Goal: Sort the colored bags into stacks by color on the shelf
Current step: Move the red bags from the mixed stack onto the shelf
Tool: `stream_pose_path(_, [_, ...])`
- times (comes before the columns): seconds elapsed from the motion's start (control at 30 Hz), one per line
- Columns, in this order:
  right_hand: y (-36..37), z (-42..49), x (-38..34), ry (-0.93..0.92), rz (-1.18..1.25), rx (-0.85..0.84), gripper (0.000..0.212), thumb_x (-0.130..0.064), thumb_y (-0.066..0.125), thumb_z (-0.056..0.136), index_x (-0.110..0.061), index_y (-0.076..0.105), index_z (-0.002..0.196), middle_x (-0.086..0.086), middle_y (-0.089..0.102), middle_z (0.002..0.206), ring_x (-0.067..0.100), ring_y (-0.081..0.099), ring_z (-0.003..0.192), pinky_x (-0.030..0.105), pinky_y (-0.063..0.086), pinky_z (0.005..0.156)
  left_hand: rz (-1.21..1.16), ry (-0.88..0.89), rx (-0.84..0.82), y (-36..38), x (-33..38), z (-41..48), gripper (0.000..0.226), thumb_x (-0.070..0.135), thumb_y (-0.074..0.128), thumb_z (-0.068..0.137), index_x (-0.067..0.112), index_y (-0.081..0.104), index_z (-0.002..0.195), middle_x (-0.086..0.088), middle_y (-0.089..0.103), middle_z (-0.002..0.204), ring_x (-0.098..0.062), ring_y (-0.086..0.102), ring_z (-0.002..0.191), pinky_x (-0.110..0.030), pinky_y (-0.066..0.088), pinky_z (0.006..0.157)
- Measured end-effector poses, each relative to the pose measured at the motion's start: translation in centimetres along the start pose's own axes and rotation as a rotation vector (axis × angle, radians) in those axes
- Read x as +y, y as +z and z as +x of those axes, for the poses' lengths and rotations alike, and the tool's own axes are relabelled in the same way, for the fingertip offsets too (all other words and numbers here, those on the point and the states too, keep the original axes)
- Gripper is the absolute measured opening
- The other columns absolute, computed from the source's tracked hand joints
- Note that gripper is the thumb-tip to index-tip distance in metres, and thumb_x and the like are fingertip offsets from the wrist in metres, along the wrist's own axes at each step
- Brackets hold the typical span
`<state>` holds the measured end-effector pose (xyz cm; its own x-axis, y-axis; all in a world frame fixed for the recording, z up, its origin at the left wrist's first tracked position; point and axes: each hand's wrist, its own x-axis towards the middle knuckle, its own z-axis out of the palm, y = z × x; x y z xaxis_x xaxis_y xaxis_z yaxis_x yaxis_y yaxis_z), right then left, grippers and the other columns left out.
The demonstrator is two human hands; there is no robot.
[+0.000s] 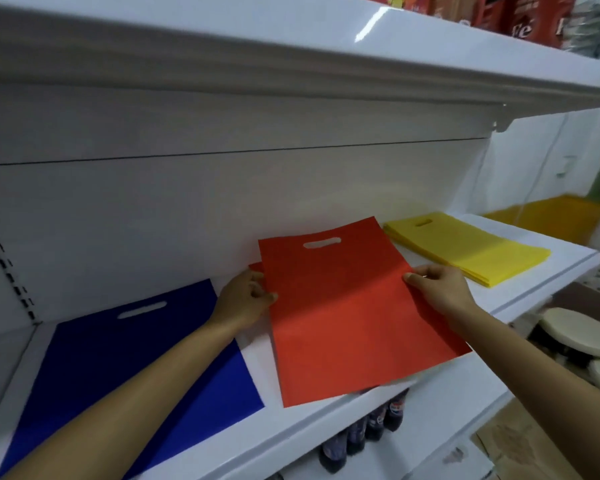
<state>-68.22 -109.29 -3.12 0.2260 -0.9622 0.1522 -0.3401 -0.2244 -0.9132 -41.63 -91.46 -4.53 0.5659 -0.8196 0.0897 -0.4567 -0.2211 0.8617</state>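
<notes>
While a blue bag [146, 358] lies at the left end of the shelf [253, 355] and a yellow stack [465, 251] near its right end, a red bag [354, 313] is held mid-shelf, overhanging the front edge, its side edges pinched by the fingers [426, 271] of the left hand [245, 301] and right hand [440, 292], forearms outstretched.

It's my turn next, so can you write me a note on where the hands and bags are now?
Left hand grips the red bag at its left edge; right hand pinches the right edge.
It lies on the shelf over a second red bag, overhanging the front. Blue bag left, yellow stack right.
Done: three colors apart. Left: square the red bag, release.
</notes>
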Motion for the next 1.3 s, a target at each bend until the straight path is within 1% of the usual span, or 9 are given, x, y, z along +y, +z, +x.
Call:
stream_pose_path(0.13, [1.0,4.6,0.5,-0.120,-0.196,-0.156,0.015,-0.018,0.068,0.086,-0.012,0.070,0.072,0.007,0.066,0.066,0.020,0.059,0.059,0.027,0.043,0.057,0.052,-0.098,0.082,1.2,-0.1,1.3,0.047,0.025,0.067,0.089,0.015,0.050,0.131,-0.004,0.066,0.102,-0.019,0.062,0.097,-0.032,0.050,0.089])
stream_pose_path(0.23, [1.9,7.5,1.0,-0.211,-0.400,-0.292,0.018,-0.024,0.066,0.086,-0.019,0.067,0.069,0.001,0.067,0.072,0.021,0.063,0.071,0.029,0.045,0.062,0.039,-0.196,0.164,2.5,-0.3,1.9,0.040,0.024,0.066,0.090,0.014,0.053,0.127,-0.006,0.064,0.109,-0.018,0.061,0.099,-0.028,0.049,0.085])
stream_pose_path(0.37, [2.6,10.3,2.1,-0.257,-0.460,-0.319,0.017,-0.032,0.066,0.086,-0.024,0.063,0.071,-0.001,0.063,0.080,0.019,0.059,0.080,0.026,0.038,0.065,0.091,-0.270,0.262,4.6,-0.6,2.2,0.037,0.025,0.064,0.091,0.014,0.054,0.126,-0.005,0.064,0.114,-0.018,0.060,0.101,-0.026,0.047,0.084])
stream_pose_path(0.5, [3.1,11.4,4.2,-0.244,-0.509,-0.334,0.015,-0.039,0.065,0.085,-0.026,0.068,0.079,0.000,0.068,0.090,0.023,0.063,0.091,0.034,0.048,0.080,0.190,-0.259,0.407,6.4,-0.5,1.4,0.033,0.028,0.062,0.090,0.017,0.057,0.121,0.002,0.063,0.109,-0.014,0.057,0.092,-0.025,0.043,0.077])
stream_pose_path(0.63, [3.2,11.8,5.8,-0.289,-0.419,-0.287,0.016,-0.042,0.069,0.081,-0.027,0.071,0.085,-0.005,0.065,0.084,0.022,0.063,0.092,0.034,0.049,0.079,0.233,-0.182,0.485,7.5,-0.5,0.5,0.032,0.030,0.064,0.089,0.019,0.057,0.118,0.005,0.065,0.103,-0.014,0.061,0.086,-0.028,0.049,0.077])
stream_pose_path(0.8, [3.3,12.1,6.3,-0.280,-0.349,-0.305,0.021,-0.045,0.070,0.079,-0.031,0.066,0.094,-0.008,0.063,0.081,0.020,0.063,0.088,0.032,0.048,0.077,0.326,-0.185,0.433,7.3,-0.6,0.7,0.041,0.032,0.068,0.085,0.021,0.056,0.123,0.006,0.064,0.114,-0.018,0.062,0.091,-0.027,0.047,0.078])
stream_pose_path(0.9, [3.1,12.1,6.6,-0.295,-0.330,-0.317,0.021,-0.044,0.072,0.077,-0.032,0.066,0.093,-0.006,0.066,0.083,0.020,0.064,0.087,0.034,0.050,0.078,0.320,-0.183,0.446,7.3,-0.7,0.8,0.043,0.033,0.070,0.084,0.021,0.057,0.124,0.007,0.063,0.118,-0.016,0.061,0.092,-0.026,0.045,0.078])
stream_pose_path(1.13, [3.2,12.0,6.5,-0.313,-0.332,-0.301,0.018,-0.043,0.073,0.077,-0.030,0.071,0.089,-0.007,0.065,0.083,0.020,0.063,0.089,0.033,0.049,0.078,0.282,-0.154,0.502,7.4,-1.0,0.8,0.036,0.034,0.063,0.089,0.021,0.058,0.122,0.005,0.065,0.114,-0.011,0.058,0.085,-0.022,0.041,0.073])
stream_pose_path(1.3, [3.3,12.3,6.8,-0.269,-0.285,-0.305,0.019,-0.045,0.073,0.076,-0.029,0.072,0.087,-0.007,0.068,0.083,0.016,0.063,0.082,0.034,0.051,0.078,0.349,-0.159,0.471,7.4,-1.5,0.9,0.033,0.038,0.060,0.090,0.022,0.061,0.119,0.003,0.067,0.113,-0.017,0.063,0.095,-0.024,0.044,0.077])
